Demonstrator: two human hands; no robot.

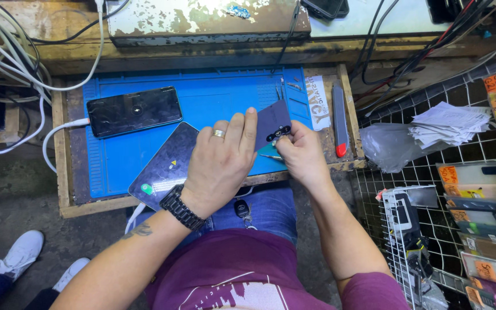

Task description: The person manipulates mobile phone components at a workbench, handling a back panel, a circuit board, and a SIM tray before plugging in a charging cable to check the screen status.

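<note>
Both hands are over the near edge of the blue mat (202, 103) here, and between them sits a dark purple phone (272, 121), back side up, tilted so its far corner lifts off the mat. The left hand (220, 163), ring on one finger and a black watch (180, 208) on the wrist, lies across the phone's near side, fingers stretched long and pressed flat on it, pinning it rather than wrapping it. The right hand (301, 154) is curled in tight at the phone's camera corner, fingertips pinched closed on a thin metal tool (271, 156) whose point runs under that edge; exactly how the fingers sit on it is hard to make out. Over to the left on the same mat, a black phone (134, 110) lies screen up with a white cable (58, 135) plugged into its end, and just in front of it a second dark device (165, 166) rests at an angle, half hanging over the wooden worktop (61, 166) edge. On the right side of the worktop, a grey utility knife with a red tip (340, 121) lies lengthways, well apart from the hands. Beyond it, a stack of white papers (449, 125) sits on a wire rack.
</note>
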